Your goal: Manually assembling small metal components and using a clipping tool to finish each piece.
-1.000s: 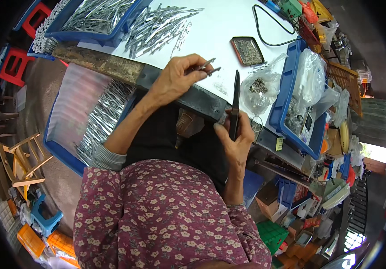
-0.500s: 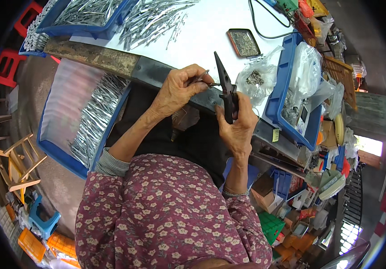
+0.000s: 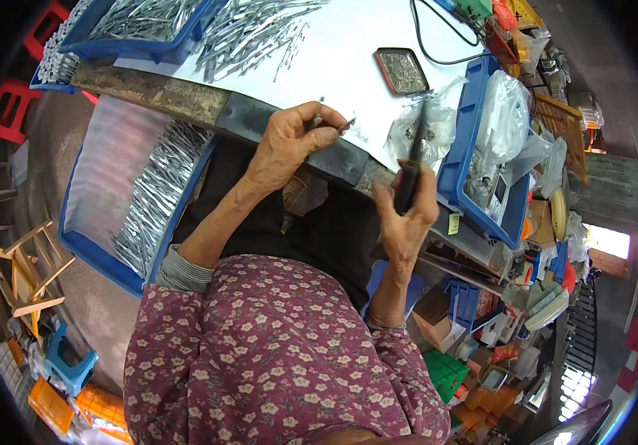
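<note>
My left hand is closed at the table's near edge, thumb and fingers pinching a small dark metal part. Most of that part is hidden by the fingers, so its kind is unclear. To its right, my right hand grips long-nosed pliers by their dark handles. Their jaws point away from me, blurred, over a clear plastic bag of small metal pieces. A gap separates the pliers from the part in my left hand. Loose metal strips lie in a pile farther back on the white tabletop.
A shallow dark tray holds tiny pieces. Blue bins stand at the table's back left and right, the right one with plastic bags. Below left, another blue bin holds many metal strips. A black cable curves across the far tabletop.
My right hand has moved right with the pliers, away from my left hand. The pliers' jaws now tilt toward the plastic bag. My left hand stays nearly in place, still pinching.
</note>
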Available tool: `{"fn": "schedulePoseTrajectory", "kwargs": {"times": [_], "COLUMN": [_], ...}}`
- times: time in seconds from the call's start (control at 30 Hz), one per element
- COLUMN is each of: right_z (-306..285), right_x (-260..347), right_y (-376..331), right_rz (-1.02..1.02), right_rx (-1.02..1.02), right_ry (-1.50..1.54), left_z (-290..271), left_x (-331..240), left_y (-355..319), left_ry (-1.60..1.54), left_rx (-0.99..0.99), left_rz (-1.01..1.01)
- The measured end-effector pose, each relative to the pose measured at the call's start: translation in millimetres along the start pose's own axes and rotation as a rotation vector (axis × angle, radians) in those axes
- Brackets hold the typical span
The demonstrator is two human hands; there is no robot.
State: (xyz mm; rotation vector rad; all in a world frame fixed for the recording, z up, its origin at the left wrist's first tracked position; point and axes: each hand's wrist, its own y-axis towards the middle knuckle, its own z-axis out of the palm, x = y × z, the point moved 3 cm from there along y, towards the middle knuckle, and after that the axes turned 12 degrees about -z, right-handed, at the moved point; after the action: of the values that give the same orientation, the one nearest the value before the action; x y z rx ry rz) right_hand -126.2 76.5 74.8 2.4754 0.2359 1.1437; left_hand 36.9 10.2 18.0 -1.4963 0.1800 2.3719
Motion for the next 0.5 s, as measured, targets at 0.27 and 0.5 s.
{"fn": "schedulePoseTrajectory", "kwargs": {"times": [0.27,0.5], "right_z": [19.0,22.1], "right_x": [-13.5,-22.1], "right_y": [-21.9,-29.3], "right_rz": [-0.318,-0.362], "right_rx": [0.069,0.050], "right_ry": [-0.216,-0.338], "left_z": [1.6,4.7], "left_x": [6.7,12.5], "left_y": [-0.3,-2.2], "left_ry": [-0.499,-0.652], "left_rx": [0.144,0.154], "left_rz": [-0.208,-0.313]}}
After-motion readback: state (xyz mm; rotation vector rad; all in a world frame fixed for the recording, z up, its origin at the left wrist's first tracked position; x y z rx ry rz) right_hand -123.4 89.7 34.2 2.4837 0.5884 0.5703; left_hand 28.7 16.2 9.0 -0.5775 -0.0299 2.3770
